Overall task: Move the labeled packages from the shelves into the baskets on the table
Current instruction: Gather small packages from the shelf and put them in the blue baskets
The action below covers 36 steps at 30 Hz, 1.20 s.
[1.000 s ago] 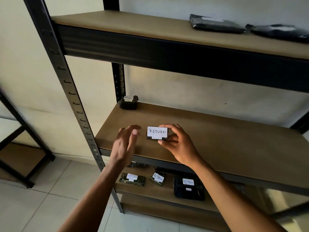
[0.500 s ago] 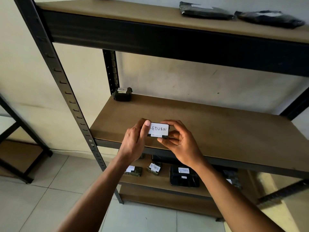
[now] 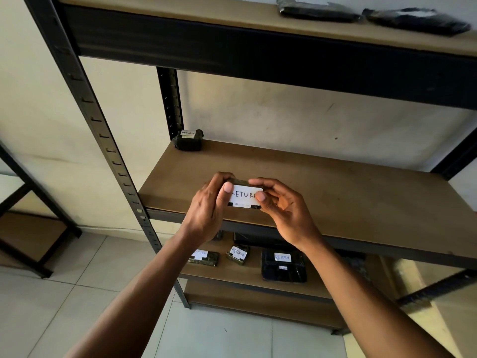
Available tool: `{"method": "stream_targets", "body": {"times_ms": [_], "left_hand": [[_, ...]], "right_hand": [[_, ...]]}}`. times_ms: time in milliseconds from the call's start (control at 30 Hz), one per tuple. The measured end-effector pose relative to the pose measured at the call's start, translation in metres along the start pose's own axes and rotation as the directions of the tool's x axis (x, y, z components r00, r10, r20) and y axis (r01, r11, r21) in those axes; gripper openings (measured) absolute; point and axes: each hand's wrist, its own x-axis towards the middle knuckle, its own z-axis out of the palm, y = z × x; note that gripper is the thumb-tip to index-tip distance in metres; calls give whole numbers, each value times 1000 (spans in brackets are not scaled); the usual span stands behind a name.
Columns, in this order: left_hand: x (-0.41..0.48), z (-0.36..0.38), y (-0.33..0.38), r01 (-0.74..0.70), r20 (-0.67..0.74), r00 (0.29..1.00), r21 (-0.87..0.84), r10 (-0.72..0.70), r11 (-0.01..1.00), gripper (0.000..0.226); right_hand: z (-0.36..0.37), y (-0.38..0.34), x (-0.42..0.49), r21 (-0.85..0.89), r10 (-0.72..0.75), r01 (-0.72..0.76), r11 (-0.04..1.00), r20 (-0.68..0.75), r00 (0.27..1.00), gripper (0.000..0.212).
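Note:
A small dark package with a white label reading RETURN (image 3: 244, 196) is held above the front edge of the middle shelf (image 3: 335, 192). My left hand (image 3: 210, 208) grips its left end and my right hand (image 3: 281, 210) grips its right end. Another labeled package (image 3: 188, 140) sits at the shelf's back left corner. On the lower shelf lie three RETURN packages: a flat one (image 3: 204, 257), a small one (image 3: 238, 253) and a black tray-like one (image 3: 284, 264). Two dark packages (image 3: 317, 12) (image 3: 418, 20) rest on the top shelf. No basket or table is in view.
The black metal rack upright (image 3: 103, 140) stands just left of my hands. A second dark rack (image 3: 33, 220) is at the far left. Pale floor tiles (image 3: 64, 301) lie below, and a cream wall (image 3: 296, 125) is behind the shelves.
My left hand came in from the left and closed on the package's left end, joining the right hand. The view has shifted slightly, with the shelves now sitting higher in the frame.

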Motion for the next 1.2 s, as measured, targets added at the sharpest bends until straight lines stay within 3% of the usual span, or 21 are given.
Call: {"method": "stream_targets", "body": {"times_ms": [200, 367, 500, 567, 600, 633, 667, 733, 800, 833, 867, 900, 1000, 1200], "left_hand": [[5, 0, -3, -14, 47, 999, 4, 14, 1000, 39], [9, -3, 1, 49, 134, 990, -55, -41, 997, 39], [7, 2, -8, 305, 149, 935, 128, -322, 944, 51], [2, 7, -14, 389, 145, 902, 138, -407, 911, 52], [4, 5, -6, 349, 139, 923, 92, -359, 933, 48], [5, 4, -6, 190, 136, 972, 23, -192, 981, 44], [1, 4, -8, 150, 219, 966, -40, -138, 988, 55], [-9, 12, -38, -39, 145, 989, 1, 39, 999, 81], [-6, 11, -27, -29, 87, 996, -66, 35, 997, 73], [1, 8, -15, 160, 108, 984, -186, -141, 969, 56], [4, 8, -9, 242, 40, 970, -78, -239, 967, 41], [1, 9, -15, 245, 49, 969, -62, -242, 968, 38], [0, 5, -6, 62, 106, 993, -106, -51, 992, 36], [-1, 4, -14, -67, 127, 989, -36, 71, 997, 51]], "right_hand": [[-1, -3, 0, 10, -3, 4, 1000, -19, 1000, 28], [7, -3, -2, 155, 149, -136, 979, -76, 986, 25], [13, -5, -3, 215, 215, -187, 959, -118, 969, 28], [15, -5, -4, 206, 221, -191, 960, -137, 965, 28], [16, -5, -4, 196, 219, -189, 962, -147, 964, 28], [16, -5, -5, 185, 216, -186, 965, -155, 964, 28], [17, -4, -5, 178, 212, -183, 967, -160, 964, 28], [18, -4, -4, 186, 210, -179, 966, -165, 964, 29], [18, -4, -4, 195, 209, -177, 965, -163, 964, 29], [18, -4, -4, 194, 209, -177, 965, -159, 965, 28], [17, -4, -4, 196, 208, -177, 965, -153, 966, 27], [16, -3, -5, 201, 206, -175, 964, -143, 968, 27], [12, -3, -7, 216, 180, -152, 964, -115, 977, 33], [7, 0, -7, 251, 128, -105, 962, -77, 989, 48]]}}
